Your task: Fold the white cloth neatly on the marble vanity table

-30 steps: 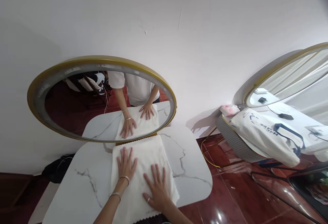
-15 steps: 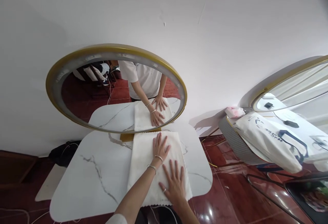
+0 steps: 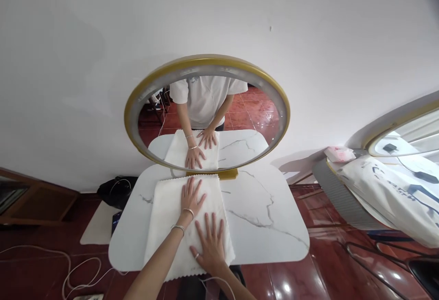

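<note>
**Reaching over the marbled table (image 3: 260, 240)!**

Out past the left hand (image 3: 193, 195) stands the gold-rimmed mirror (image 3: 212, 112), doubling the scene. White cloth (image 3: 168, 204) lies flat under both palms, its zigzag border poking past the tabletop beside the right wrist. Left: fingers spread wide. Right hand (image 3: 211, 245), lower, equally splayed; neither grips anything. Careful now: uneven pressure could ruck that fabric or drag it over the edge, while bracelets (image 3: 179, 228) or ring (image 3: 196, 255) might snag it.

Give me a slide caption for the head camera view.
Left hand and right hand spread on white cloth over a marbled table before a gold-rimmed mirror.
</note>
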A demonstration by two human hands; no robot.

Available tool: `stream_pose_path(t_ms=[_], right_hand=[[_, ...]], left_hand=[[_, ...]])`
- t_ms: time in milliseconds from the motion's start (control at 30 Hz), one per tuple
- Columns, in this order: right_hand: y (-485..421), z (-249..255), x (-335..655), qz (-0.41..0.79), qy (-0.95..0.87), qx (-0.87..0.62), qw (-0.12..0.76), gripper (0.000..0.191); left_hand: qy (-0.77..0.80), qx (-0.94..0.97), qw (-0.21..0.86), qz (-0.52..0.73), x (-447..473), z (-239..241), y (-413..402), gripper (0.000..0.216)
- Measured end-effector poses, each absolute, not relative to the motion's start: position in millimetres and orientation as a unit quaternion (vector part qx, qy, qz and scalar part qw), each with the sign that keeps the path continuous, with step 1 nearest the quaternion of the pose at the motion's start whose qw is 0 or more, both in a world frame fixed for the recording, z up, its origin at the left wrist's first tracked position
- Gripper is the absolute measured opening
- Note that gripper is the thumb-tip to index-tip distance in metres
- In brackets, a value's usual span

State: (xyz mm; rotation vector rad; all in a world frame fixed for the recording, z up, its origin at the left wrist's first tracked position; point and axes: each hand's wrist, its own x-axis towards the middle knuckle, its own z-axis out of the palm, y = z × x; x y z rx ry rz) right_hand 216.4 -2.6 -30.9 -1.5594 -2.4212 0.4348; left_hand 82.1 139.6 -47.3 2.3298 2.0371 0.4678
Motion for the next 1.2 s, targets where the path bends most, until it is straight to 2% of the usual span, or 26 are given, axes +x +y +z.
stream_pose_path(t_ms=[167, 233, 333, 433, 567, 867, 1200], right_hand=[[-10.2, -39.7, 181.0, 0.097, -0.819, -0.549, 0.133, 0.083], [-10.3, -45.8, 174.8, 0.065, -0.807, -0.566, 0.154, 0.077], [7.2, -52.7, 172.7, 0.019, -0.773, -0.599, 0.209, 0.064], [45.8, -55.0, 170.4, -0.022, -0.756, -0.608, 0.242, 0.066], [95.2, -54.6, 154.2, -0.028, -0.794, -0.569, 0.212, 0.073], [150.3, -53.9, 106.9, -0.018, -0.810, -0.557, 0.181, 0.063], [241.0, -57.8, 62.5, 0.029, -0.765, -0.633, 0.118, 0.051]], left_hand=[[0.648, 0.745, 0.035, 0.154, 53.8, -48.6, 138.1, 0.060], [0.635, 0.754, 0.056, 0.160, 47.1, -48.2, 138.2, 0.060], [0.633, 0.752, 0.070, 0.170, 33.6, -46.3, 135.9, 0.052], [0.689, 0.704, 0.060, 0.162, 13.7, -44.5, 130.0, 0.045], [0.719, 0.679, 0.058, 0.138, -13.5, -44.5, 125.2, 0.048], [0.723, 0.679, 0.059, 0.115, -50.3, -39.7, 172.0, 0.049], [0.712, 0.688, 0.060, 0.126, -75.5, -41.2, 241.6, 0.043]])
